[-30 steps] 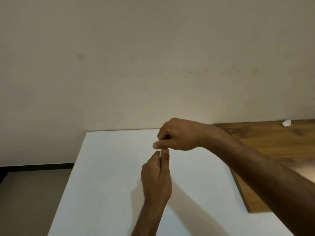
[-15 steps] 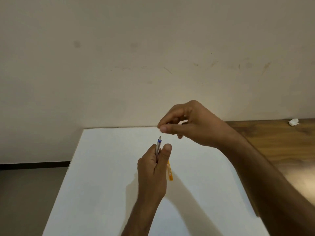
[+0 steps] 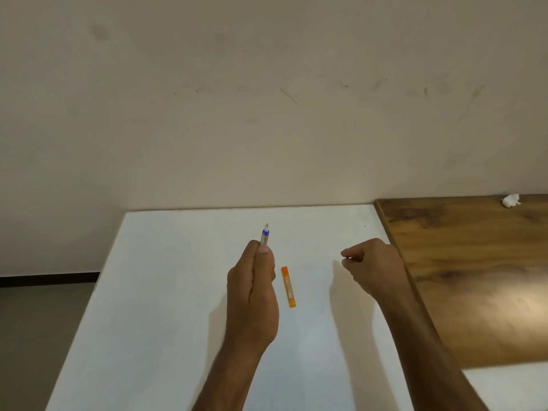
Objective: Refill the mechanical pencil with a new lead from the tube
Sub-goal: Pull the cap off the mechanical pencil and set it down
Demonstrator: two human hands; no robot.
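Note:
My left hand (image 3: pixel 252 292) holds the mechanical pencil (image 3: pixel 264 234) upright over the white table (image 3: pixel 166 277). The pencil's blue band and pale end stick out above my thumb. The orange lead tube (image 3: pixel 288 287) lies flat on the table just right of that hand, untouched. My right hand (image 3: pixel 374 266) hovers further right, apart from both. Its thumb and forefinger pinch a tiny dark piece (image 3: pixel 347 257), which looks like the pencil's cap.
A brown wooden tabletop (image 3: pixel 474 268) adjoins the white table on the right, with a crumpled white scrap (image 3: pixel 510 200) at its far edge. A beige wall stands behind. The floor drops away to the left of the table.
My right hand pulled off the pencil's top and swung right and down, still pinched. The pencil's end and the orange tube, hidden before, are now in sight.

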